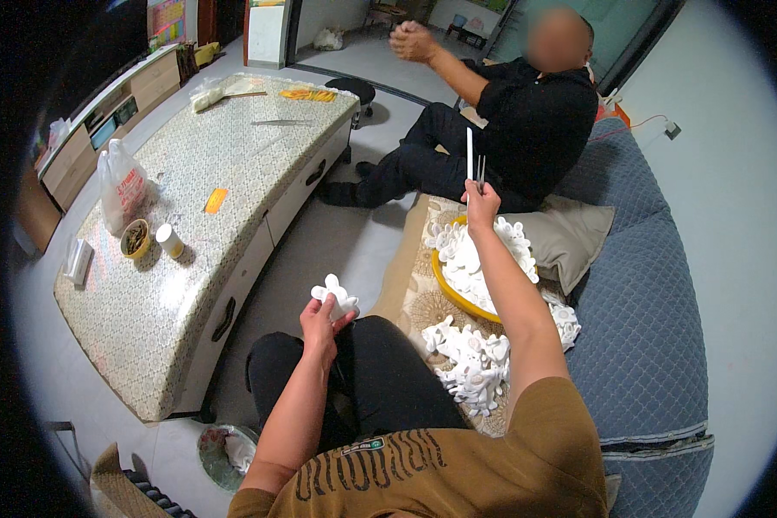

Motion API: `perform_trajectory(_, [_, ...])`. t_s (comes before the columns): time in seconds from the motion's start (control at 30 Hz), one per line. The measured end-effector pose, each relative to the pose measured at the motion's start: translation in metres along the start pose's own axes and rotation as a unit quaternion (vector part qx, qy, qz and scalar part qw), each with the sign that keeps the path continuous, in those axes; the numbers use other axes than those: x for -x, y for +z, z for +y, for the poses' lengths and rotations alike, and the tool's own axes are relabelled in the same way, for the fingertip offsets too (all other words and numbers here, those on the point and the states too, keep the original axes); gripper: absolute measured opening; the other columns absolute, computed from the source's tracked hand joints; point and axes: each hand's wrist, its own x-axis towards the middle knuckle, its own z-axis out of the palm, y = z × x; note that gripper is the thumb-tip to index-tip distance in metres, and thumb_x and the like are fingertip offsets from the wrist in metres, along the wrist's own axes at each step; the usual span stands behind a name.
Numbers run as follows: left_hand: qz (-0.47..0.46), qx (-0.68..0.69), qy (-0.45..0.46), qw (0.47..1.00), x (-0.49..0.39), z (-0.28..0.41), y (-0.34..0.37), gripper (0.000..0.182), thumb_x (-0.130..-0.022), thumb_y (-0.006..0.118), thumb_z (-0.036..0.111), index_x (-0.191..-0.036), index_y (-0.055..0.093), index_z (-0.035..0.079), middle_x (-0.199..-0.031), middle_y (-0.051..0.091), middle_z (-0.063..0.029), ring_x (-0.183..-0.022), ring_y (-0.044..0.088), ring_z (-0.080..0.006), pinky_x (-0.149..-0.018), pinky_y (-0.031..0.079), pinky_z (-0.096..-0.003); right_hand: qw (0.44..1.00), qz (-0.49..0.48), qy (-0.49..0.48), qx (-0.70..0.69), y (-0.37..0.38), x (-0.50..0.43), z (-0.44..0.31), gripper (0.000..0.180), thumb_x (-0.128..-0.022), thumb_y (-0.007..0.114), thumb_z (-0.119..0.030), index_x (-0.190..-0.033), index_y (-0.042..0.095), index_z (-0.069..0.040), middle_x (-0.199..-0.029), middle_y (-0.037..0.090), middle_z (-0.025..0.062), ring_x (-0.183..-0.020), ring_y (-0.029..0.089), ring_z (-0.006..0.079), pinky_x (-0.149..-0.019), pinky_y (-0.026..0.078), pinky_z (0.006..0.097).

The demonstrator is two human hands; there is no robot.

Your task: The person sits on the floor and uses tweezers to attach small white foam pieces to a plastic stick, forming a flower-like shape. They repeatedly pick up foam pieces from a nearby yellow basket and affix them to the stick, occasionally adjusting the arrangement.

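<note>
My left hand (pixel 320 324) holds a flat white animal-shaped piece (pixel 335 294) with rounded lobes above my knees. My right hand (pixel 482 206) is raised over the far rim of a yellow basin (pixel 461 303). It grips a thin white stick (pixel 469 152) and a slim metal pronged tool (pixel 481 171), both pointing up; which kind of tool it is, I cannot tell. White shaped pieces (pixel 461 265) heap high in the basin, partly hidden by my right forearm. Beside my right thigh lies a loose pile of white animal-shaped pieces (pixel 469 366) on the patterned seat cover.
A person (pixel 531 110) in black sits at the seat's far end, one arm raised, next to a beige cushion (pixel 570 239). Left stands a long table (pixel 188 175) bearing a plastic bag (pixel 122 188), a small bowl (pixel 135 239) and a white jar (pixel 168 241). A bin (pixel 215 453) is below.
</note>
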Motion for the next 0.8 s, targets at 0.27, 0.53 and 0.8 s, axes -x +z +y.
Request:
perform_trajectory(0.27, [-0.001, -0.008, 0.004, 1.0, -0.002, -0.002, -0.004, 0.031, -0.105, 0.058, 0.019, -0.123, 0.059, -0.005, -0.111, 0.067, -0.0147, -0.087, 0.072, -0.0267, -0.071, 0.066, -0.0332, 1.0, -0.003, 0.004, -0.001, 0.002, 0.003, 0.004, 0.022, -0.093, 0.071, -0.018, -0.077, 0.063, -0.005, -0.065, 0.06, -0.0009, -0.06, 0.052, 0.0075, -0.058, 0.038, 0.026])
perform_trajectory(0.53, [0.007, -0.02, -0.002, 1.0, 0.003, 0.003, 0.0, 0.031, -0.105, 0.057, 0.02, -0.124, 0.059, -0.004, -0.111, 0.067, -0.0139, -0.086, 0.072, -0.0249, -0.07, 0.065, -0.0311, 1.0, 0.004, 0.003, 0.006, 0.0, -0.001, 0.008, 0.023, -0.094, 0.071, -0.02, -0.079, 0.063, -0.004, -0.066, 0.062, 0.0013, -0.059, 0.054, 0.0088, -0.057, 0.042, 0.0276])
perform_trajectory(0.8, [0.001, -0.007, -0.003, 1.0, -0.004, -0.003, -0.005, 0.031, -0.105, 0.057, 0.02, -0.124, 0.059, -0.004, -0.113, 0.066, -0.0142, -0.088, 0.071, -0.0248, -0.069, 0.066, -0.0307, 1.0, -0.001, 0.029, 0.012, -0.003, 0.006, 0.003, 0.022, -0.095, 0.071, -0.02, -0.082, 0.063, -0.004, -0.069, 0.061, 0.0012, -0.064, 0.056, 0.0109, -0.063, 0.043, 0.0301])
